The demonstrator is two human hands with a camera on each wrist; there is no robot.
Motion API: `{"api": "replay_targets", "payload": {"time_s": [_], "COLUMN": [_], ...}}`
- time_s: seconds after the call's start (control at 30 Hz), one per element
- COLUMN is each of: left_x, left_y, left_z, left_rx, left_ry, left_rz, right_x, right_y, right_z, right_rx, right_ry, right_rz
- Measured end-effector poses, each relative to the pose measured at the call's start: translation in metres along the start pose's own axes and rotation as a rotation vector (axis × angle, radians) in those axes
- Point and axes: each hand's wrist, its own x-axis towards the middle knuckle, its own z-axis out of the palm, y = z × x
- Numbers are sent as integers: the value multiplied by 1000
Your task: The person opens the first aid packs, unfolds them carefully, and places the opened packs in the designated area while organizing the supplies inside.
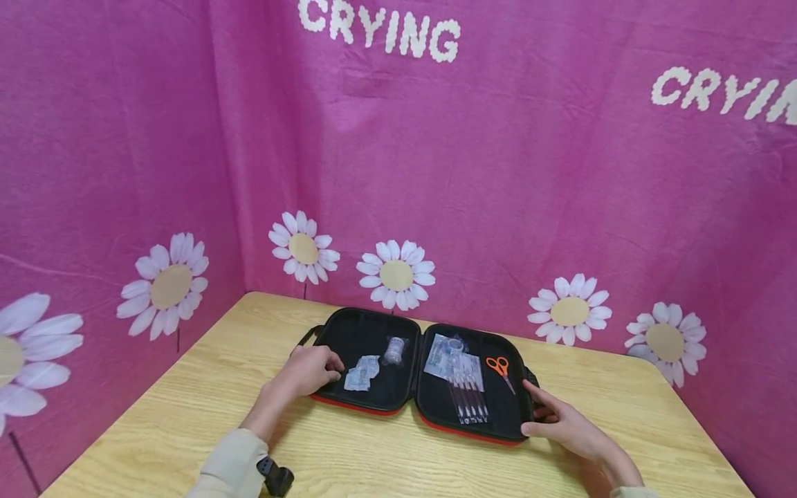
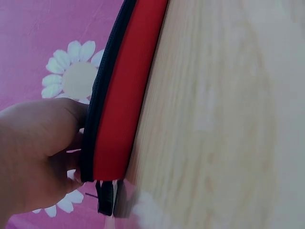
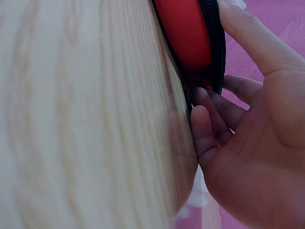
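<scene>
A zippered case (image 1: 389, 398), black inside and red outside, lies unfolded on the table. Over its left rim reaches my left hand (image 1: 309, 369), fingers loosely bent near two small white-and-blue packets (image 1: 361, 373). A wrapped bandage roll (image 1: 395, 351) sits beside them. My right hand (image 1: 563, 422) holds the right edge, thumb at the front corner and forefinger towards the back. In that half are orange-handled scissors (image 1: 500, 370), a pack of cotton swabs (image 1: 470, 398) and clear packets (image 1: 443, 356). The right wrist view shows bent fingers (image 3: 202, 126) beside the red side (image 3: 183, 38).
The wooden table (image 1: 373, 456) extends in front of the case and to both sides. Behind it hangs a pink cloth (image 1: 486, 207) with printed daisies and lettering. A carry handle (image 1: 309, 335) sticks out at the case's left end. A black device (image 1: 275, 477) is on my left wrist.
</scene>
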Motion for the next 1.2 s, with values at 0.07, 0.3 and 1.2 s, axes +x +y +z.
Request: {"api": "replay_targets", "payload": {"time_s": [0.07,0.3,1.2], "left_x": [0,-2,6], "left_y": [2,2,13], "left_z": [0,-2,-3], "left_rx": [-23,-58,-214], "left_ry": [-14,-4,105], "left_rz": [28,44,-61], "right_x": [-1,-1,-2], "right_y": [0,0,1], "right_z": [0,1,-1], "right_rx": [0,-20,-1], "right_ry": [0,-3,7], "right_rz": [-2,16,-33]}}
